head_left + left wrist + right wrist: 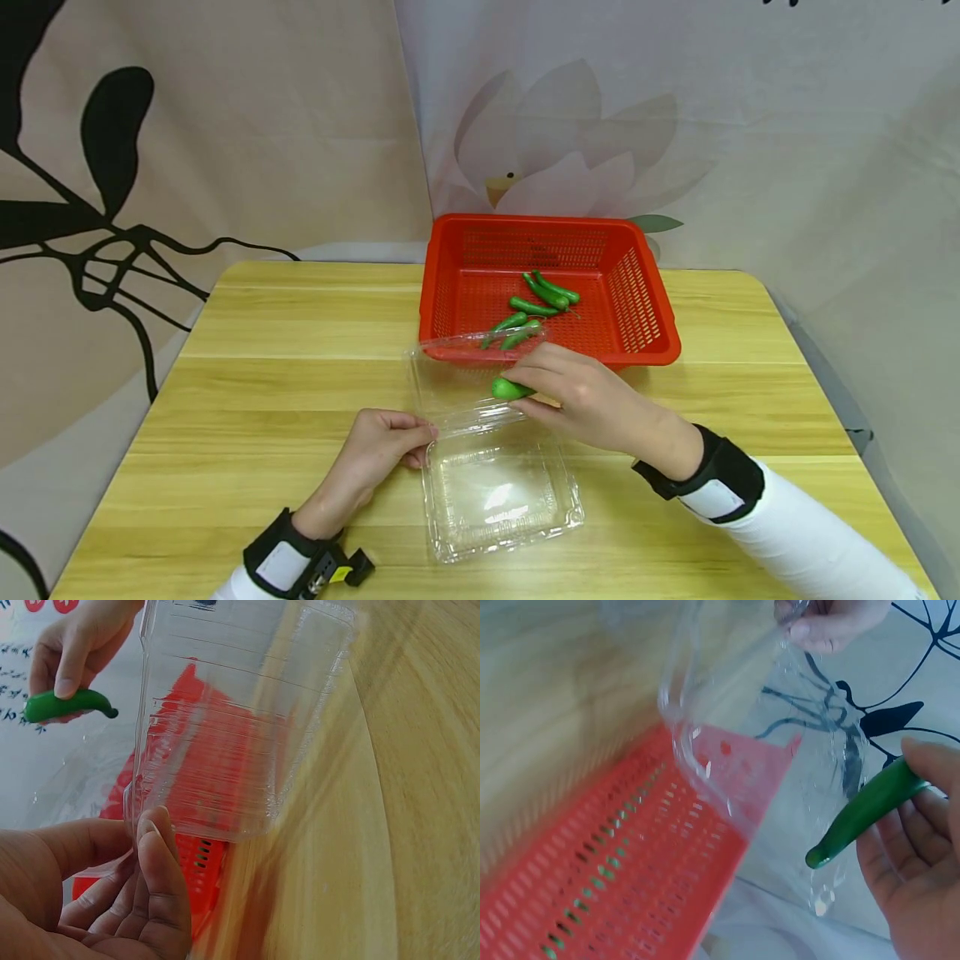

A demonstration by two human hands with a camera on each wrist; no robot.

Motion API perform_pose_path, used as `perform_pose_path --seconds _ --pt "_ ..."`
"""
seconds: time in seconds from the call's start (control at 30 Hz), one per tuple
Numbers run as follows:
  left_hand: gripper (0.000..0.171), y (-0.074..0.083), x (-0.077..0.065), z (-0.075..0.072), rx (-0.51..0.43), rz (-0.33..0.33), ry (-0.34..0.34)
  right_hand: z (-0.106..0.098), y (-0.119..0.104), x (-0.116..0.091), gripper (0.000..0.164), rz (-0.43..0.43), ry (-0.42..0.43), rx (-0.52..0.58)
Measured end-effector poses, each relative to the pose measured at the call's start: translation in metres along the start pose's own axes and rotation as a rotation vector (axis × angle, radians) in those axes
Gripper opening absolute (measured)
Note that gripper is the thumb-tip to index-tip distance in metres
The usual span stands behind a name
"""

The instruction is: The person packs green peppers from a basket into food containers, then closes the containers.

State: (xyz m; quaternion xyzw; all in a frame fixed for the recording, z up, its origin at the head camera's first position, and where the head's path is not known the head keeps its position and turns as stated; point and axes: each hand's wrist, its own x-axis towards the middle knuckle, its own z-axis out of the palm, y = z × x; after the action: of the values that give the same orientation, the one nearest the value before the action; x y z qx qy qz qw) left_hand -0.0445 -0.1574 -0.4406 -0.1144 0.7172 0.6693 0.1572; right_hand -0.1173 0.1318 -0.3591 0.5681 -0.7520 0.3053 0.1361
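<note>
An open clear plastic clamshell box [498, 500] lies on the wooden table, its lid [448, 383] raised toward a red basket. My left hand [378, 450] pinches the box's left edge near the hinge; thumb and fingertips meet on the thin plastic in the left wrist view. Above the hinge, my right hand [581, 396] grips a green chili pepper [512, 389] between thumb and fingers. The right wrist view shows that pepper [866, 814] whole, with one end pointing out of the hand. No pepper is visible inside the box.
The red perforated basket [637, 308] stands at the back of the table, with several green peppers [551, 296] inside it. The lid partly overlaps its front rim in the head view. Behind the table hangs a printed cloth [300, 125].
</note>
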Motion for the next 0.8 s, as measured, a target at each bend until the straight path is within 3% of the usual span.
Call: perform_pose_path --seconds 0.2,0.57,0.8 --pt "0.013 0.0 0.001 -0.001 0.003 0.001 -0.003 0.016 -0.007 -0.004 0.036 0.058 -0.08 0.004" --pt "0.014 -0.001 0.001 -0.001 -0.01 0.013 -0.008 0.042 -0.017 -0.009 0.026 0.059 -0.29 -0.064" --pt "0.013 -0.001 0.0 -0.001 -0.013 0.011 -0.007 0.057 -0.023 -0.008 0.014 0.115 -0.443 -0.042"
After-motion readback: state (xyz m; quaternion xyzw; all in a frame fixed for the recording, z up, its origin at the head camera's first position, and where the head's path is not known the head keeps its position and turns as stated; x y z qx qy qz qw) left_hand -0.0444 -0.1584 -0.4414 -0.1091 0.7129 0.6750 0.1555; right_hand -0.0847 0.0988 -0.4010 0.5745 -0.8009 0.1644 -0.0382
